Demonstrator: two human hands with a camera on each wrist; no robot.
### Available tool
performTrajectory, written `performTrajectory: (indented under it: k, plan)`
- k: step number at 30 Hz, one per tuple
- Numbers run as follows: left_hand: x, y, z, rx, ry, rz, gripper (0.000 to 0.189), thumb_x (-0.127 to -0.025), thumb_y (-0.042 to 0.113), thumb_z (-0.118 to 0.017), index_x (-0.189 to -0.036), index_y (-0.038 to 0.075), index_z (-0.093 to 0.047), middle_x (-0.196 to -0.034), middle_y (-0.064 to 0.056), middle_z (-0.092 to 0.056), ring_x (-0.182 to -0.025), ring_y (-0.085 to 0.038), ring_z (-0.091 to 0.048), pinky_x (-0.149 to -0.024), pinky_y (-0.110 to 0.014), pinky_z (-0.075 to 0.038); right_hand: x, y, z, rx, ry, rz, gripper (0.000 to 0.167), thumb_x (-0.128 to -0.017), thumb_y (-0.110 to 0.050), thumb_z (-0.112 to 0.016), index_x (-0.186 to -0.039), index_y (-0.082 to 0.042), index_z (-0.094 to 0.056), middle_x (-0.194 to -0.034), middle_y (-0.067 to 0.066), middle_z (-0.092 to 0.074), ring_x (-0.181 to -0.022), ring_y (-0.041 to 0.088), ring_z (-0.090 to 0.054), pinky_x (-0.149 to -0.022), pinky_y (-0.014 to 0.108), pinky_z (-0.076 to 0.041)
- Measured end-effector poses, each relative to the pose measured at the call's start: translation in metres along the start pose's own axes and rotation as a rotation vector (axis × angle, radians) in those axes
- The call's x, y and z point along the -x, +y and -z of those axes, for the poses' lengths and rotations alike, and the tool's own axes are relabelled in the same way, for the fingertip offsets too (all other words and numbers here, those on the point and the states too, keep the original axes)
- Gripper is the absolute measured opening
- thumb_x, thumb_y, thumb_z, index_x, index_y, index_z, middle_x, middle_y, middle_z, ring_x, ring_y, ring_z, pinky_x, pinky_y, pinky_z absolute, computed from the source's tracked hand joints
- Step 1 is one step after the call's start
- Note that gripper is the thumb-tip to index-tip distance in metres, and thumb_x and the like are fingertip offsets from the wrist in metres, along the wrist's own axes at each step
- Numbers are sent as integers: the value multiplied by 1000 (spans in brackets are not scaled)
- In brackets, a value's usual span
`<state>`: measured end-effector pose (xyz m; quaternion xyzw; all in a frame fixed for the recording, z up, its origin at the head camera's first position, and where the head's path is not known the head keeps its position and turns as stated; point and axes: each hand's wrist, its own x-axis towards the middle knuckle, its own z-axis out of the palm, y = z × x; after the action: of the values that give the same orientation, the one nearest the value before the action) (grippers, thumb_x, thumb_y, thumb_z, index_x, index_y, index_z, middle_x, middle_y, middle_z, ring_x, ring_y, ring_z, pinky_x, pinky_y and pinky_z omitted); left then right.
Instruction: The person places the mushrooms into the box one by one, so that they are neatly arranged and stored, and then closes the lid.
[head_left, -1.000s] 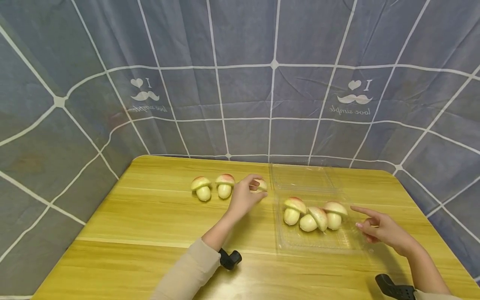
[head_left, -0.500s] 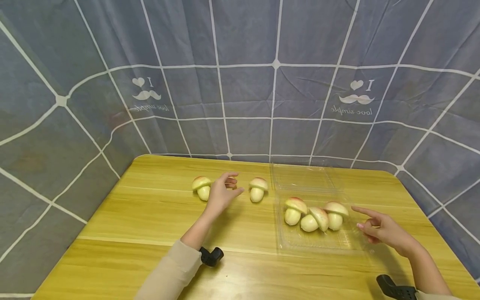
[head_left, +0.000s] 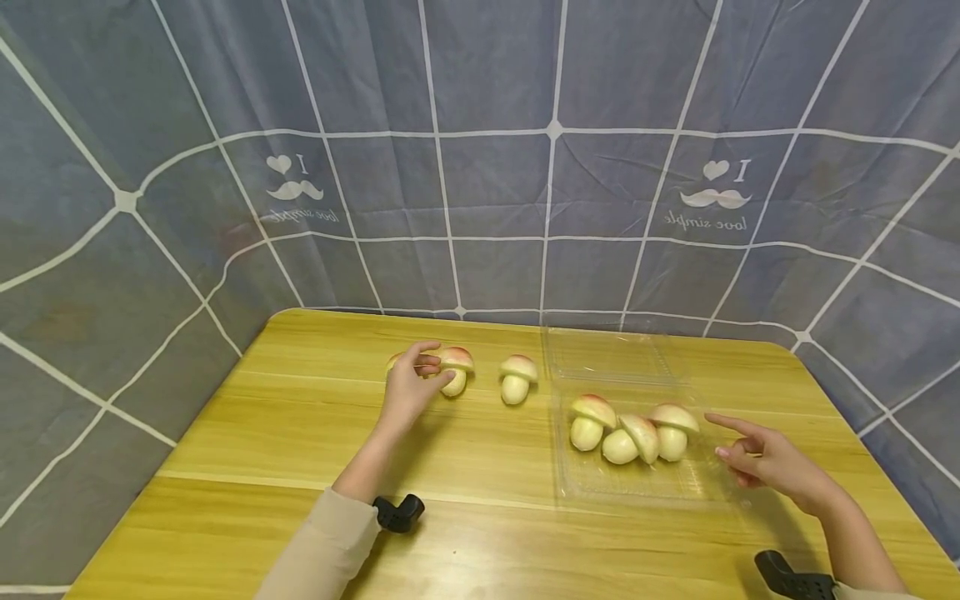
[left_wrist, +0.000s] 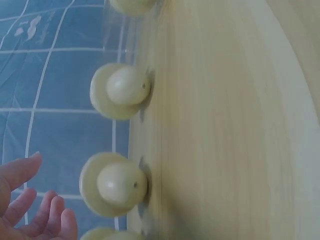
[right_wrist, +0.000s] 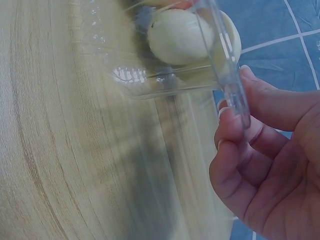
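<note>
My left hand (head_left: 408,387) hovers by the leftmost mushroom-shaped piece (head_left: 392,364), mostly hidden behind it. In the left wrist view the left fingers (left_wrist: 46,216) are relaxed, with nothing between them. To the right stand a second mushroom-shaped piece (head_left: 456,360) and a third one (head_left: 517,379), all with pale stems and red-tinged yellow caps. Three more pieces lie in a clear plastic box (head_left: 630,490): the left one (head_left: 588,422), a tilted middle one (head_left: 630,440) and a right one (head_left: 672,431). The right hand (right_wrist: 280,165) pinches the box's rim between thumb and fingers.
The box's transparent lid (head_left: 607,352) lies folded back toward the rear edge of the wooden table (head_left: 262,467). Behind hangs a grey-blue curtain (head_left: 495,192) with white lines. A black wrist mount (head_left: 399,512) sits on the left forearm.
My left hand has moved left, away from the third loose piece, past the second and over to the leftmost one. The right hand and the box have stayed in place.
</note>
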<state>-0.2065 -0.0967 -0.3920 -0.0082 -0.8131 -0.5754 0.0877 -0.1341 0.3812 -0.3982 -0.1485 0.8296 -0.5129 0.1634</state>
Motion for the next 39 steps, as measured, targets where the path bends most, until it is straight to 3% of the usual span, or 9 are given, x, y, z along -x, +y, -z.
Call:
performTrajectory:
  k: [16,24,31,39]
  plan:
    - [2,-20,34,-48,62,91,52,-81,7,-73,-128,2,-51,-110,-21,-59,-102,-32,-57,-84,-39,-49,0,1,0,-21,-6,14,48,-96,-8,-50,-138,-31,-41,-65,-3,-49,-54,8,-46,-45,34,-36]
    - [4,-28,48,-68,104,98,51,-81,5,-71,-127,-1,-50,-109,-23,-58,-102,-34,-58,-79,-34,-50,0,2,0,-21,3,1,49,-96,-8,-50,-139,-28,-41,-65,-3,-49,-55,8,-46,-45,33,-37]
    - [8,-31,51,-76,134,54,50,-79,7,-73,-123,-4,-51,-115,-27,-50,-99,-42,-57,-74,-37,-53,1,1,0,-30,6,2,49,-96,-8,-50,-139,-30,-41,-65,-2,-48,-54,8,-46,-45,34,-35]
    - [4,-40,50,-39,68,190,58,-82,5,-70,-132,-3,-43,-126,-28,-39,-104,-41,-56,-76,-33,-52,0,2,0,-14,9,0,49,-96,-9,-50,-142,-23,-39,-65,-1,-49,-54,9,-45,-45,34,-36]
